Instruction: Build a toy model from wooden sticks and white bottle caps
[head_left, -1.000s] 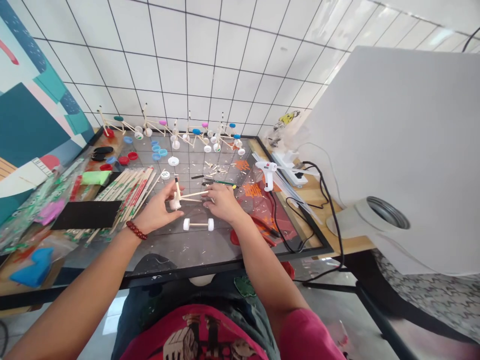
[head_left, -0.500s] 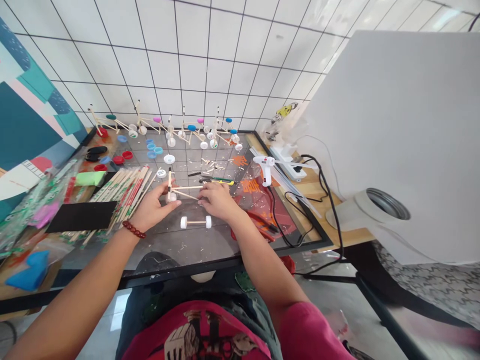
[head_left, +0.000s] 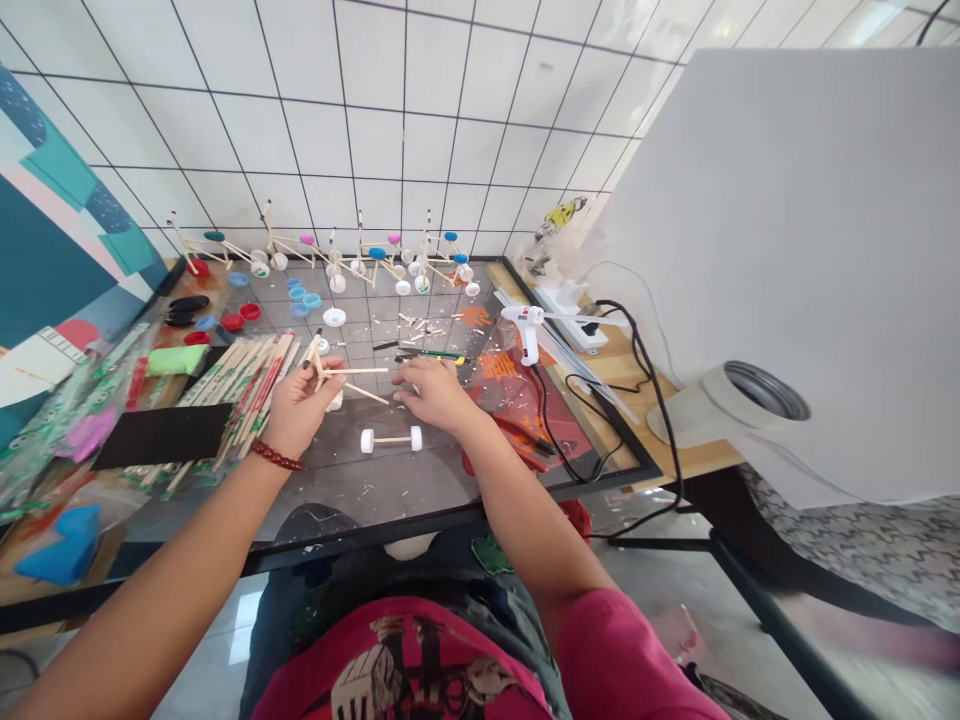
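My left hand (head_left: 300, 405) grips a frame of thin wooden sticks (head_left: 352, 371) by its upright end, with a white wheel (head_left: 335, 400) showing just past the fingers. The frame's long sticks point right, and their tips end at the fingertips of my right hand (head_left: 433, 393). That hand lies flat and open on the glass tabletop (head_left: 390, 490), holding nothing. Just below it lies a wooden axle with two white wheels (head_left: 390, 439). Several finished stick models with coloured caps (head_left: 367, 255) stand at the far edge.
Blue and red bottle caps (head_left: 298, 296) and bundled chopsticks (head_left: 244, 395) lie left of my hands. To the right are a white hot glue gun (head_left: 526, 330), black cables, a power strip (head_left: 570, 310) and a large white board (head_left: 787, 250). Stick shavings are scattered over the glass.
My left hand has turned and raised the stick frame, tilting its upright end towards the left. My right hand no longer presses on the sticks. The view has shifted slightly.
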